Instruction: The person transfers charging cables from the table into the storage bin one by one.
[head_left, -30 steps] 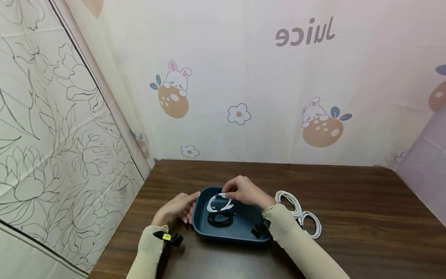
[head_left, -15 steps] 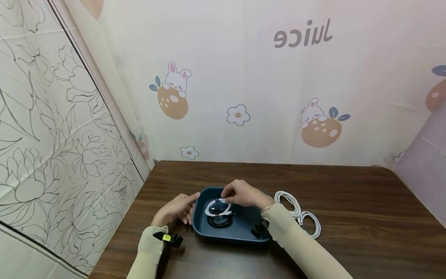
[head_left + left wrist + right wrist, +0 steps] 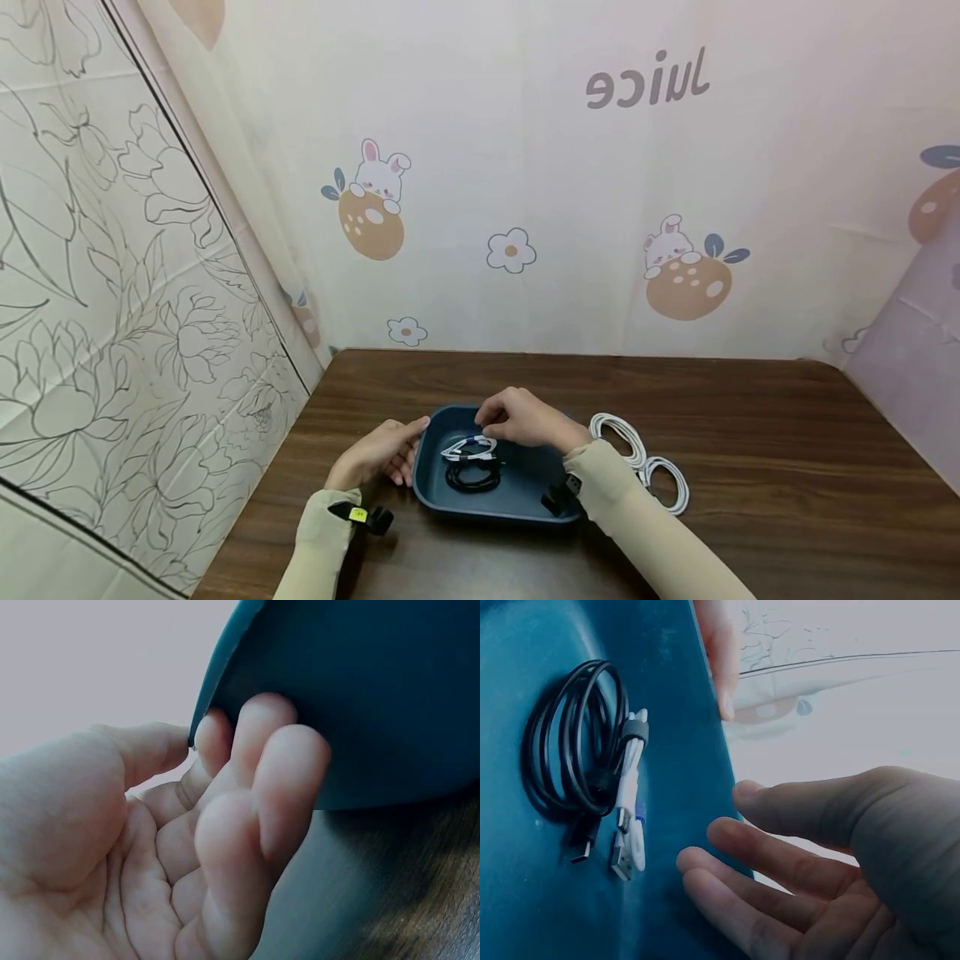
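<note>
My left hand [image 3: 378, 452] grips the left rim of a dark blue tray [image 3: 534, 479], thumb on top and fingers against the outside wall. Inside the tray lies a coiled black cable [image 3: 474, 488]. A coiled white USB cable [image 3: 630, 761] with a dark strap leans against the black coil, its plugs lying side by side. Just beyond the white cable, my right hand [image 3: 525, 418] hovers over the tray's back part. In the right wrist view its thumb and fingers are apart, with nothing between them.
Two more coiled white cables, one larger [image 3: 636, 446] and one smaller [image 3: 684, 492], lie on the dark wooden table [image 3: 765, 467] right of the tray. A printed curtain [image 3: 450, 183] hangs behind the table, and a flower-patterned one [image 3: 150, 250] stands at the left.
The white cable has come down from the right fingers onto the black cable and tipped flatter, and the right hand has let go of it. The left hand keeps its grip on the tray.
</note>
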Available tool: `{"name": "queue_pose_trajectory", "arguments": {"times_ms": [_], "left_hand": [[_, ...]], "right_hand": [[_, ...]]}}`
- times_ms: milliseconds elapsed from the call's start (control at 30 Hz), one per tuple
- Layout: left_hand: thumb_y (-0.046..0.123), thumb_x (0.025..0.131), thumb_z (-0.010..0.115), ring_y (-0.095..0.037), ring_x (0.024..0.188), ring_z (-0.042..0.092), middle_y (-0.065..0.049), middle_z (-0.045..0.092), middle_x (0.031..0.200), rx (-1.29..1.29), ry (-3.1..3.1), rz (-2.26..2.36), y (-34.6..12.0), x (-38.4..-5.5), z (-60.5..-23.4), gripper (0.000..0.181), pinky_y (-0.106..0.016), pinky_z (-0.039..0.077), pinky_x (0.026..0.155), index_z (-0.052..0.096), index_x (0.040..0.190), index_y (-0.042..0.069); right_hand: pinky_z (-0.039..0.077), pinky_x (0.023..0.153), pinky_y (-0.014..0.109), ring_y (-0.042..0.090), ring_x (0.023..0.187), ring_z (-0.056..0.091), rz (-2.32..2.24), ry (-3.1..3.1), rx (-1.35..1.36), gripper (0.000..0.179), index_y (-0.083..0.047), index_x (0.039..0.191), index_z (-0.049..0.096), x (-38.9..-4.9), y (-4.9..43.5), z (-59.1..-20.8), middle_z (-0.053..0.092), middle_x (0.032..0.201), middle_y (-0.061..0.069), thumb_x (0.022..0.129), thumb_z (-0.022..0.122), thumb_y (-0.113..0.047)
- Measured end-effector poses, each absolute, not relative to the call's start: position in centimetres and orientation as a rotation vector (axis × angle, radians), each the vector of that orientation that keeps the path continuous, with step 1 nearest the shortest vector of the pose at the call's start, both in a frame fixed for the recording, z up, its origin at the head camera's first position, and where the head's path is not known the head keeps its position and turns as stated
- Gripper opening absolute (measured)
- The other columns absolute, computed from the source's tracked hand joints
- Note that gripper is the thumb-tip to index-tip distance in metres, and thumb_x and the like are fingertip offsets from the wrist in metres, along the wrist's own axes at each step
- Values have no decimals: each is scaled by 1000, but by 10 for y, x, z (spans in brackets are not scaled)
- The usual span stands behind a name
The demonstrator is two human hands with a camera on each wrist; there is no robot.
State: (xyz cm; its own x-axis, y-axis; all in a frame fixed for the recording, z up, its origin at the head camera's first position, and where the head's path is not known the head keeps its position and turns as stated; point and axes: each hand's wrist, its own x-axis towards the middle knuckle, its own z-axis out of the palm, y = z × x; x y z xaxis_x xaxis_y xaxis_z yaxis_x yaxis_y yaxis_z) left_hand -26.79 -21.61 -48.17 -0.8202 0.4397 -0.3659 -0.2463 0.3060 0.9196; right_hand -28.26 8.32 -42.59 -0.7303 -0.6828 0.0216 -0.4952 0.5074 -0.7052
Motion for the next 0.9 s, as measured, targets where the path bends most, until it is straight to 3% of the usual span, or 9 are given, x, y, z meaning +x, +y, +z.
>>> {"name": "queue_pose_trajectory", "arguments": {"times_ms": [333, 600, 900], "left_hand": [[61, 103, 48, -12, 48, 63, -2, 66, 60, 167, 2009, 1550, -217, -268, -481, 63, -25, 52, 46, 65, 73, 8], [60, 104, 48, -11, 48, 63, -1, 66, 61, 167, 1999, 1546, -217, -267, -480, 63, -24, 52, 46, 65, 73, 8], [60, 104, 47, -11, 48, 63, -1, 66, 60, 180, 2005, 1551, -215, -267, -481, 63, -24, 52, 46, 66, 73, 8]], "right_hand": [[58, 75, 27, 17, 94, 70, -1112, 2531, -971, 21, -6, 119, 74, -280, 92, -413, 75, 110, 6, 100, 67, -10], [59, 84, 33, 17, 100, 70, -1165, 2600, -947, 21, -13, 120, 74, -276, 103, -399, 75, 112, 5, 99, 70, -13], [59, 93, 44, 24, 109, 70, -1245, 2650, -900, 27, -12, 125, 71, -266, 124, -392, 72, 123, 9, 99, 70, -16]]}}
